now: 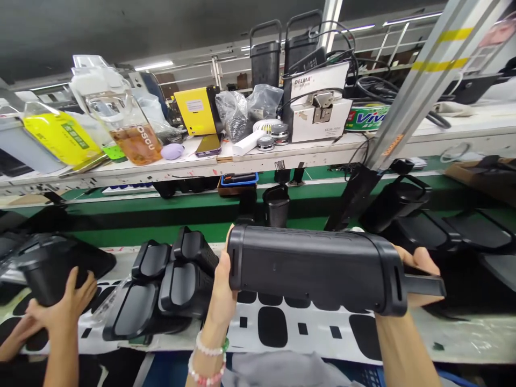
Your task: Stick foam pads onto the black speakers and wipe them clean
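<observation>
Below center, your left hand (223,274) and right hand (421,260) hold one handled casing (306,269); left of center, four similar casings (184,287); yours is black, end-slotted.

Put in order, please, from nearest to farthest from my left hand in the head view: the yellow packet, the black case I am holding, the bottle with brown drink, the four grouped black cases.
1. Held black case: touching the left hand.
2. Four grouped black cases: just left of it.
3. Bottle: up-left on the shelf.
4. Yellow packet: farther left, same shelf.
</observation>
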### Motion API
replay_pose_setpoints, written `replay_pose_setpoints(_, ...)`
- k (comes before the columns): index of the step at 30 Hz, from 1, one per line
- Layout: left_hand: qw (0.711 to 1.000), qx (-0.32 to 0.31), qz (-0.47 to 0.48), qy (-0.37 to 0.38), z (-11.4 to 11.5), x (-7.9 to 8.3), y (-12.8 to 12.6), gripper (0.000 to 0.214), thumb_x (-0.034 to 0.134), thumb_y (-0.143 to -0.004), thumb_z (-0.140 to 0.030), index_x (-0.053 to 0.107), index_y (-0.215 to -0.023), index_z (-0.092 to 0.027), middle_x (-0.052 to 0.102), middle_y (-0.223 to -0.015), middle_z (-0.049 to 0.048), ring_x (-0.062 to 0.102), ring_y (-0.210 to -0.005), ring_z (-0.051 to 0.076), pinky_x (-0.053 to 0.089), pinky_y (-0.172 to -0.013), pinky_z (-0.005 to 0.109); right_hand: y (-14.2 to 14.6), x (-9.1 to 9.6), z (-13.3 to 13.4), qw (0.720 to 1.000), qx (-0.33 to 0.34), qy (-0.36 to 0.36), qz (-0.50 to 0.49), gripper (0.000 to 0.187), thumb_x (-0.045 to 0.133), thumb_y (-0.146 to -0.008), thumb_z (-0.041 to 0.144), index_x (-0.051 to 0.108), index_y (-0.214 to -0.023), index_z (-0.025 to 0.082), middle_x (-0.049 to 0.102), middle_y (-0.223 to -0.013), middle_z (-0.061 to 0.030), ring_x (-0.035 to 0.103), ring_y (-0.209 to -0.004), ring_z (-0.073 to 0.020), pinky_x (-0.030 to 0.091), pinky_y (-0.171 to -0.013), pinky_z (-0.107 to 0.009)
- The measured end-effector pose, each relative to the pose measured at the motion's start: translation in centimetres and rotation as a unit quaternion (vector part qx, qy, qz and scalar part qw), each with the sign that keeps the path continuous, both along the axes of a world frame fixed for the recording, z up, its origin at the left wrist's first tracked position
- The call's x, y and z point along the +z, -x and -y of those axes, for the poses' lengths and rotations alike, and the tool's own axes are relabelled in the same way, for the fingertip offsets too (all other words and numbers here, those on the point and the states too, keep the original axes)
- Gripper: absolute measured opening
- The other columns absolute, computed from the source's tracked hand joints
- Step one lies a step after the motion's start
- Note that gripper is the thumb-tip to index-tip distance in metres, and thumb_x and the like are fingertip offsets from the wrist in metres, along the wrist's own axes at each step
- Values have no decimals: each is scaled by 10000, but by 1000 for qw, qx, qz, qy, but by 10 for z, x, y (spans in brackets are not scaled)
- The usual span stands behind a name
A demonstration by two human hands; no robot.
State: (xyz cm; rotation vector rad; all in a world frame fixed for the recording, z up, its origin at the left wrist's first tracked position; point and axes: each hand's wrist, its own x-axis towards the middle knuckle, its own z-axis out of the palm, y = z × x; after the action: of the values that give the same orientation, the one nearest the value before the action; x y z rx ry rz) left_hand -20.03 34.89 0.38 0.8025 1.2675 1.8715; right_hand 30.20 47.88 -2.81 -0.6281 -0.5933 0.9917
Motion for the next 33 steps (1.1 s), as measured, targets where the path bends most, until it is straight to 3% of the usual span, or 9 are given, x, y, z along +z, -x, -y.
replay_pose_setpoints(2,995,96,15,0,0,8,28,619,691,-608,-661,665,-1130,-330,696,-1157,-33,71,-1483,101,273,-1157,174,-1,-5,-1,999,-2,29,-12,504,641,-652,486,332,-380,196,315,-496,0,364,-487,-117,316,-505,-300)
replay_pose_setpoints(4,989,144,33,3,-14,16,16,579,611,-710,-644,666,-1149,-271,693,-1149,18,209,-1467,145,281,-1156,178,-3,-8,-1,998,-2,51,-26,474,615,-694,451,347,-400,193,318,-503,2,373,-486,-112,336,-494,-277)
replay_pose_setpoints(7,996,80,41,18,-44,23,-60,566,475,-841,-629,574,-1266,-269,663,-1188,59,298,-1443,232,411,-1120,379,-6,-8,-1,995,17,85,-47,373,543,-768,393,470,-470,182,442,-539,-19,439,-491,-119,400,-485,-256)
replay_pose_setpoints(11,999,4,29,14,-64,12,-168,460,533,-898,-506,568,-1252,-214,572,-1334,97,518,-1263,281,425,-1062,516,-9,-10,0,978,80,177,-78,170,624,-731,314,688,-730,157,692,-803,-53,644,-682,-175,539,-618,-246)
replay_pose_setpoints(16,999,-38,18,7,-62,-6,-215,505,498,-887,-577,557,-1298,-290,462,-1469,62,442,-1331,284,349,-1117,508,-5,-31,6,901,186,388,-57,61,677,-608,130,639,-646,158,597,-496,-2,570,-428,-177,536,-461,-288)
replay_pose_setpoints(19,999,-46,16,10,-58,-8,-222,572,472,-863,-646,543,-1324,-314,462,-1478,46,431,-1348,291,345,-1126,498,-5,-38,8,937,145,318,-17,168,763,-561,187,670,-699,167,636,-554,-6,642,-548,-212,559,-513,-273)
replay_pose_setpoints(22,998,-61,18,15,-55,-10,-230,639,483,-852,-660,520,-1349,-261,519,-1427,88,468,-1322,297,355,-1113,522,-9,-28,7,967,120,218,45,394,825,-536,289,725,-900,175,713,-771,-31,675,-649,-213,541,-521,-219)
replay_pose_setpoints(28,992,-105,60,44,-49,-14,-237,645,541,-803,-664,570,-1322,-282,649,-1284,41,509,-1298,284,398,-1115,391,-13,6,12,972,86,193,99,538,837,-511,350,736,-1005,160,727,-939,-83,670,-652,-196,506,-487,-191)
replay_pose_setpoints(33,982,-123,129,64,-49,-9,-235,655,600,-801,-584,542,-1348,-229,671,-1248,59,566,-1237,271,411,-1104,382,-7,12,18,974,73,164,135,484,816,-562,381,733,-991,173,727,-996,-111,687,-741,-214,528,-538,-203)
